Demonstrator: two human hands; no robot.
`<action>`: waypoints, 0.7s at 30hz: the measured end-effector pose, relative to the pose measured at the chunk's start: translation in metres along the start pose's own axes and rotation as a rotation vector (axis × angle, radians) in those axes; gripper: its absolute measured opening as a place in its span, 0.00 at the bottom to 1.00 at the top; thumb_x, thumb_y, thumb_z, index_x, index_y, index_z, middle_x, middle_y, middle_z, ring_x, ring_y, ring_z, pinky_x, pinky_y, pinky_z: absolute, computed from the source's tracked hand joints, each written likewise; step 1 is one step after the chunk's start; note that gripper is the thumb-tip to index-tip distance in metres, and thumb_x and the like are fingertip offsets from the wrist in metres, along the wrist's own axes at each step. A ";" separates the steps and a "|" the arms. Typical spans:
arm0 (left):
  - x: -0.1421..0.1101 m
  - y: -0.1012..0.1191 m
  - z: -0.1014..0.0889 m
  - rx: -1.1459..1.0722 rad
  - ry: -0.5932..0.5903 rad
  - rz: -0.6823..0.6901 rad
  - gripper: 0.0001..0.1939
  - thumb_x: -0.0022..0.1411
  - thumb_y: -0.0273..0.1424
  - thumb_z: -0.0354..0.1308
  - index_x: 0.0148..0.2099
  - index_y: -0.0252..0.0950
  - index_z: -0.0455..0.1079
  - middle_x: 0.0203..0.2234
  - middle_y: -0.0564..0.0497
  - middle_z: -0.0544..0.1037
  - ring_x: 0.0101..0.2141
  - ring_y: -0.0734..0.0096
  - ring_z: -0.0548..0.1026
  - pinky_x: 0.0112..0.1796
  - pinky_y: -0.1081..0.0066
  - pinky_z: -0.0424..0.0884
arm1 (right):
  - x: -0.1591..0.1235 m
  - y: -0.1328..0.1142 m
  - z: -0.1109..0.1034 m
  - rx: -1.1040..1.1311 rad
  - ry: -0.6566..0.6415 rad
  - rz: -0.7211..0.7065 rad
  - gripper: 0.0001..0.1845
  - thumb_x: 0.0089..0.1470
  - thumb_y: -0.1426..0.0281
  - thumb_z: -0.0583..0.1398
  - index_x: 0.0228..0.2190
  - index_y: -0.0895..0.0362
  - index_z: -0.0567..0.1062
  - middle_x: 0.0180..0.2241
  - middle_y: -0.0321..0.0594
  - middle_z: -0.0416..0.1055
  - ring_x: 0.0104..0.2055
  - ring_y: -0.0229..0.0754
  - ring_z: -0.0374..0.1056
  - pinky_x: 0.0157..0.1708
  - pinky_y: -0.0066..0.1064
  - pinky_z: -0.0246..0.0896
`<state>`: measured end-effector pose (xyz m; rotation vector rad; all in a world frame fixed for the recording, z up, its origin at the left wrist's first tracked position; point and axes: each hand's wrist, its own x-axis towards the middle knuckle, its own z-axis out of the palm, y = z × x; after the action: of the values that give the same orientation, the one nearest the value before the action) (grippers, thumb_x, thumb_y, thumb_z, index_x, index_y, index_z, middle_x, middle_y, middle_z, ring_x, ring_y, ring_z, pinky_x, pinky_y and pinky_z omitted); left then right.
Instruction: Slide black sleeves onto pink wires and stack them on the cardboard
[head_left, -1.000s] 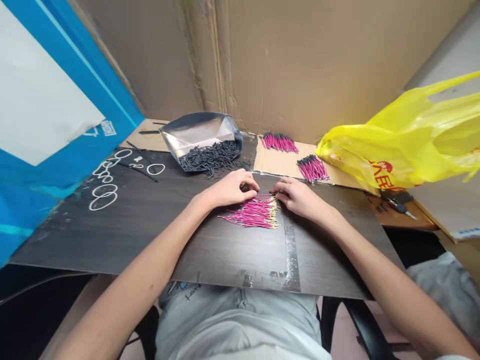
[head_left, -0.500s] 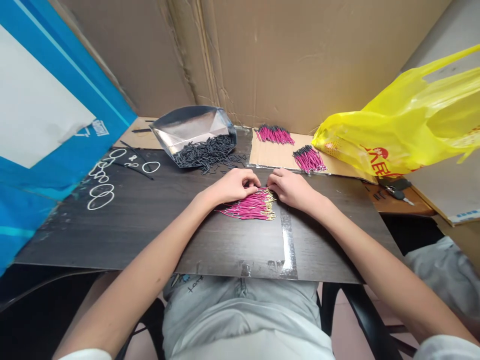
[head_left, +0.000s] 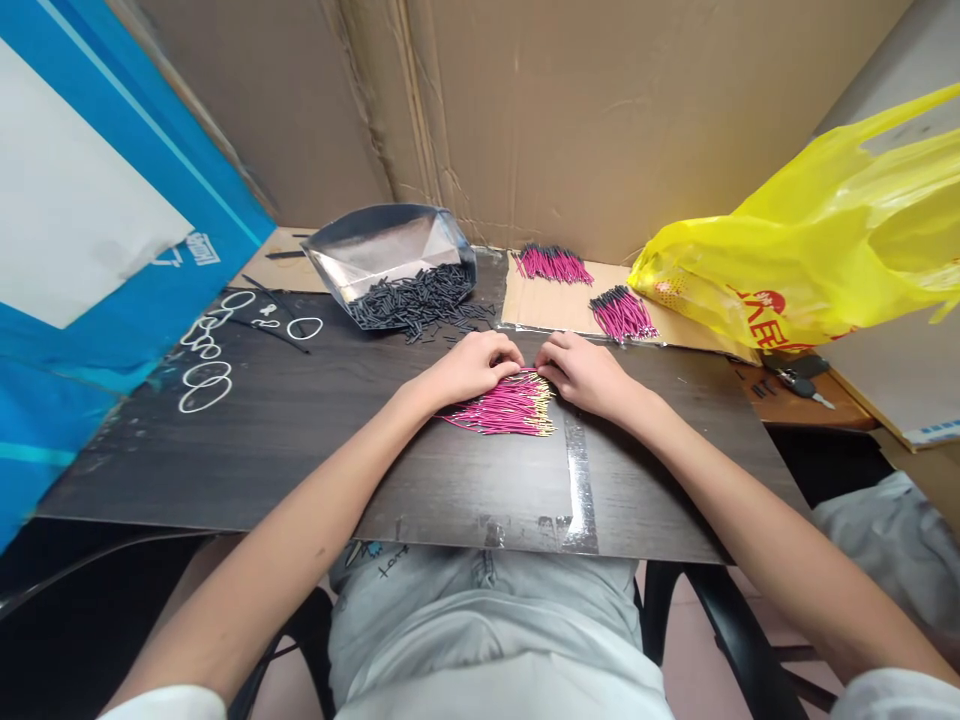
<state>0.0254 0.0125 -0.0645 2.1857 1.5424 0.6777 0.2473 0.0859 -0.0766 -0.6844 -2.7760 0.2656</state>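
On the dark tabletop, just on the near side of both hands, noted the loose row of pink wires with yellow-tipped ends to the right; saw left hand and right hand at the row's far edge, with fingers curled and fingertips drawn in, but cannot tell what, if anything, pinching. Judged the step as picking single wires from that edge, with black tubes lying beyond in an open pouch. For the next move, would call for light fingertip grip on one wire, without dragging neighbours out of line.
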 end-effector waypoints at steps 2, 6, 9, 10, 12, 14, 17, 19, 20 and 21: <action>0.001 -0.001 0.001 0.013 0.003 0.012 0.08 0.67 0.27 0.56 0.41 0.35 0.78 0.37 0.47 0.81 0.39 0.65 0.74 0.46 0.63 0.68 | 0.000 0.000 0.000 0.009 0.000 0.006 0.06 0.69 0.70 0.56 0.41 0.56 0.73 0.44 0.44 0.72 0.49 0.47 0.67 0.37 0.35 0.55; 0.002 -0.003 0.005 0.046 0.003 0.036 0.09 0.69 0.28 0.55 0.41 0.35 0.77 0.38 0.47 0.80 0.43 0.62 0.73 0.49 0.61 0.68 | 0.002 -0.003 0.002 -0.027 -0.022 0.018 0.06 0.68 0.71 0.55 0.41 0.56 0.72 0.45 0.47 0.72 0.50 0.49 0.66 0.36 0.35 0.56; 0.002 -0.004 0.007 0.064 0.007 0.058 0.09 0.70 0.28 0.53 0.42 0.35 0.76 0.39 0.46 0.78 0.45 0.62 0.71 0.50 0.61 0.67 | 0.003 -0.008 0.004 -0.115 -0.031 0.034 0.06 0.66 0.74 0.54 0.42 0.58 0.71 0.45 0.51 0.71 0.50 0.52 0.65 0.35 0.37 0.57; 0.002 -0.004 0.007 0.068 0.007 0.064 0.09 0.71 0.28 0.53 0.42 0.35 0.75 0.39 0.46 0.78 0.45 0.62 0.70 0.50 0.61 0.67 | 0.004 -0.010 0.004 -0.141 -0.034 0.039 0.07 0.65 0.75 0.54 0.43 0.58 0.71 0.46 0.52 0.71 0.50 0.53 0.65 0.35 0.37 0.58; 0.002 -0.003 0.007 0.077 0.011 0.071 0.09 0.71 0.29 0.52 0.41 0.34 0.74 0.39 0.45 0.77 0.45 0.62 0.70 0.50 0.61 0.66 | 0.004 -0.012 0.005 -0.167 -0.038 0.040 0.07 0.64 0.76 0.55 0.43 0.59 0.71 0.46 0.54 0.71 0.50 0.54 0.65 0.36 0.38 0.58; 0.002 -0.002 0.007 0.085 0.018 0.073 0.10 0.72 0.29 0.51 0.41 0.35 0.73 0.39 0.45 0.76 0.45 0.62 0.69 0.49 0.62 0.66 | 0.003 -0.011 0.006 -0.154 -0.028 0.043 0.07 0.64 0.76 0.55 0.43 0.58 0.70 0.45 0.54 0.72 0.50 0.54 0.66 0.36 0.38 0.58; 0.001 -0.001 0.006 0.092 0.047 0.072 0.10 0.72 0.29 0.50 0.40 0.35 0.71 0.39 0.45 0.75 0.45 0.62 0.69 0.49 0.62 0.67 | 0.002 -0.009 0.008 -0.054 0.040 0.084 0.06 0.65 0.75 0.54 0.42 0.57 0.69 0.43 0.49 0.73 0.47 0.52 0.68 0.36 0.37 0.57; 0.001 -0.001 0.006 0.091 0.069 0.075 0.10 0.72 0.29 0.50 0.39 0.35 0.70 0.39 0.45 0.75 0.44 0.62 0.69 0.49 0.62 0.67 | 0.002 -0.007 0.009 0.070 0.106 0.113 0.06 0.66 0.75 0.52 0.41 0.56 0.69 0.42 0.47 0.74 0.44 0.49 0.69 0.37 0.35 0.58; 0.001 0.000 0.006 0.085 0.076 0.076 0.09 0.72 0.30 0.50 0.39 0.35 0.70 0.38 0.45 0.75 0.44 0.62 0.70 0.48 0.62 0.67 | 0.002 -0.007 0.010 0.140 0.138 0.118 0.06 0.66 0.75 0.52 0.40 0.56 0.68 0.41 0.46 0.75 0.42 0.47 0.69 0.38 0.35 0.58; 0.001 0.000 0.006 0.076 0.082 0.080 0.09 0.72 0.30 0.51 0.40 0.35 0.70 0.39 0.46 0.75 0.44 0.62 0.70 0.48 0.62 0.67 | 0.002 -0.008 0.011 0.206 0.168 0.114 0.05 0.67 0.74 0.52 0.39 0.56 0.69 0.40 0.45 0.75 0.41 0.46 0.69 0.39 0.34 0.59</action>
<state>0.0291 0.0131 -0.0689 2.3134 1.5515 0.7534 0.2393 0.0784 -0.0842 -0.7752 -2.5110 0.4867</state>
